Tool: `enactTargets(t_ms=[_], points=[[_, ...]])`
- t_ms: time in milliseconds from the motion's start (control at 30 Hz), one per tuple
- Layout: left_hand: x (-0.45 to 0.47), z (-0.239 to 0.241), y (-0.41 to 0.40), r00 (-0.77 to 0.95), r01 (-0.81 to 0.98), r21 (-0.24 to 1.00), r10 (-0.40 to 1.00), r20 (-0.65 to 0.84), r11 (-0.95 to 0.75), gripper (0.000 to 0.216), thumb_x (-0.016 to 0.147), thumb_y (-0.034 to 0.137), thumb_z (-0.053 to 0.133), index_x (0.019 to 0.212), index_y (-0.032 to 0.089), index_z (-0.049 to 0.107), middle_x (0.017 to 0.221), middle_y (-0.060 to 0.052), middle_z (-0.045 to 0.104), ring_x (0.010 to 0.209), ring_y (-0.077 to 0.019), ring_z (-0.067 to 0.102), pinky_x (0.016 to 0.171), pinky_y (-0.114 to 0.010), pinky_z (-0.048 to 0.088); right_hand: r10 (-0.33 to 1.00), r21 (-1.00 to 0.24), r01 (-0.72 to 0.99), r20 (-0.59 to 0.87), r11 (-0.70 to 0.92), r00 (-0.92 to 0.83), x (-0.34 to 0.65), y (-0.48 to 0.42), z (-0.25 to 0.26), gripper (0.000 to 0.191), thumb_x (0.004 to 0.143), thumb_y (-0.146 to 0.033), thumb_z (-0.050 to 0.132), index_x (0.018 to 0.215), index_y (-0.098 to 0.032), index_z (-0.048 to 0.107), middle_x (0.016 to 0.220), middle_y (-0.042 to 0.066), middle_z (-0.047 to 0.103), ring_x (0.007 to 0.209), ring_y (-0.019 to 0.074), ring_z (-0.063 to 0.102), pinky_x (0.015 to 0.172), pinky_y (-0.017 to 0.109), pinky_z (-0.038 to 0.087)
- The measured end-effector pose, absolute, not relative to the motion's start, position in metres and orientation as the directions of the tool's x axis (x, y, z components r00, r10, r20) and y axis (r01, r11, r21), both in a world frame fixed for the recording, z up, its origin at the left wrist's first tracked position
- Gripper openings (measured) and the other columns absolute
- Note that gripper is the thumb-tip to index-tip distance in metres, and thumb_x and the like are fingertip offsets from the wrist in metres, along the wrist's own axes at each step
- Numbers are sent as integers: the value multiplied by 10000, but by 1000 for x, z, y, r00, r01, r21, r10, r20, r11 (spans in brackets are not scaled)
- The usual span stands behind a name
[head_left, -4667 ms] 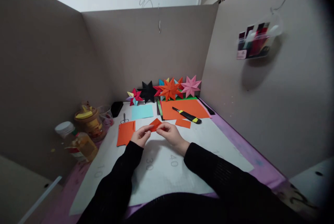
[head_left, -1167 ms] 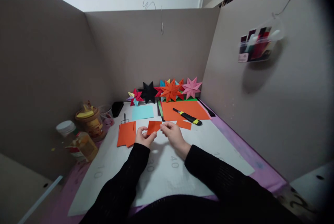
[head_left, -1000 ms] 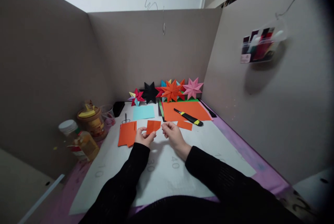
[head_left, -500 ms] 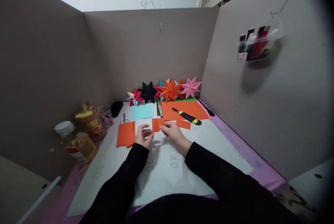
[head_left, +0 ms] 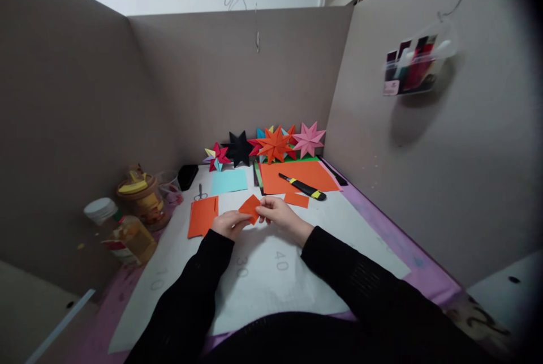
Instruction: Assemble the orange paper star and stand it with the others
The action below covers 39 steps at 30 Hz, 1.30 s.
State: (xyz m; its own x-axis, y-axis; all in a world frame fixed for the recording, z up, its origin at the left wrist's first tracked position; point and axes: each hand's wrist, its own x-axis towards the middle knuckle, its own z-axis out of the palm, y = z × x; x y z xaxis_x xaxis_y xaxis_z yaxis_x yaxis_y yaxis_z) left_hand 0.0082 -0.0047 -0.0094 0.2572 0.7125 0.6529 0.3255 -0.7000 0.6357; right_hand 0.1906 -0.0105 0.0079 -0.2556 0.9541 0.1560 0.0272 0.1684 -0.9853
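A small orange square of paper [head_left: 250, 208] is held up between my two hands, turned so that one corner points upward. My left hand [head_left: 231, 222] pinches its lower left side. On the right side, my right hand [head_left: 276, 211] grips it between thumb and fingers. Just left of my left hand lies a stack of orange paper [head_left: 202, 215]. Behind my right hand is a smaller orange piece [head_left: 297, 200], with a black and yellow utility knife [head_left: 303, 187] resting on a large orange sheet [head_left: 275, 174] beyond it.
Folded paper stars [head_left: 276, 144] lean along the back panel. A light blue sheet [head_left: 229, 181] and small scissors [head_left: 201, 192] lie at the back left. On the left stand a glue bottle [head_left: 127, 236], a brown pot [head_left: 144, 200] and a clear cup [head_left: 169, 185]. A plastic container [head_left: 413, 67] hangs at right.
My left hand has closed from an open curl onto the orange paper. The paper has turned from lying square-on to a diamond and come slightly nearer, now between both hands.
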Motion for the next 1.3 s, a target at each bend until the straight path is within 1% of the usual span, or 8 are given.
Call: enactTargets(t_ms=[100, 233, 367, 533, 733, 933, 1133, 1300], points=[[10, -6, -8, 194, 318, 692, 759, 622, -649, 108, 656, 340, 663, 734, 299, 727, 702, -35, 711, 657, -206, 635, 682, -314, 487, 948, -985, -16, 171, 174, -267, 190, -10, 7, 198, 720, -346, 587, 743, -153, 549, 559, -15, 598, 513, 97, 554, 470, 186, 392], [7, -1, -10, 141, 367, 695, 775, 616, -619, 178, 630, 297, 696, 806, 286, 723, 762, -42, 718, 650, -201, 642, 681, -314, 500, 944, -982, -39, 190, 186, -269, 189, -10, 4, 185, 716, -321, 599, 776, -149, 564, 585, -11, 607, 519, 95, 560, 488, 195, 413], [7, 2, -11, 140, 359, 714, 791, 596, -601, 92, 631, 291, 698, 715, 269, 727, 686, -39, 711, 600, -187, 636, 632, -294, 501, 948, -977, -20, 210, 212, -237, 186, -10, 2, 167, 719, -297, 592, 798, -152, 563, 628, -5, 604, 513, 93, 553, 490, 206, 426], [13, 5, -13, 110, 259, 802, 841, 529, -538, 87, 580, 292, 712, 651, 243, 723, 668, -47, 702, 610, -188, 627, 595, -283, 490, 954, -967, -46, 256, 252, -158, 182, -15, 5, 211, 713, -271, 588, 885, -188, 500, 612, -39, 579, 506, 100, 550, 486, 216, 441], [15, 7, -12, 94, 202, 854, 878, 470, -479, 100, 546, 307, 715, 598, 222, 705, 662, -56, 687, 611, -189, 611, 559, -281, 474, 927, -939, -5, 340, 344, -161, 182, -18, 8, 84, 717, -238, 551, 780, -183, 552, 684, -21, 568, 582, 102, 550, 520, 217, 447], [17, 9, -13, -35, 164, 904, 914, 405, -394, 130, 600, 315, 688, 590, 191, 651, 572, -20, 634, 535, -141, 564, 521, -245, 454, 915, -920, 78, 368, 384, -166, 181, -19, 5, 149, 729, -188, 508, 794, -176, 641, 733, 18, 636, 670, 136, 596, 628, 269, 471], [23, 4, -11, -35, 30, 946, 946, 323, -322, 181, 642, 328, 657, 632, 158, 594, 539, -12, 613, 512, -119, 560, 528, -232, 445, 904, -897, 127, 408, 423, -128, 179, -25, 11, 143, 730, -281, 587, 811, -185, 656, 820, 45, 660, 758, 169, 607, 679, 291, 468], [27, 0, -12, -62, 67, 923, 921, 384, -380, 192, 575, 319, 707, 626, 167, 601, 602, -15, 612, 554, -121, 551, 512, -221, 427, 907, -895, 147, 413, 421, -78, 177, -25, 11, 132, 747, -296, 571, 767, -189, 645, 757, 28, 648, 715, 161, 593, 655, 279, 456]])
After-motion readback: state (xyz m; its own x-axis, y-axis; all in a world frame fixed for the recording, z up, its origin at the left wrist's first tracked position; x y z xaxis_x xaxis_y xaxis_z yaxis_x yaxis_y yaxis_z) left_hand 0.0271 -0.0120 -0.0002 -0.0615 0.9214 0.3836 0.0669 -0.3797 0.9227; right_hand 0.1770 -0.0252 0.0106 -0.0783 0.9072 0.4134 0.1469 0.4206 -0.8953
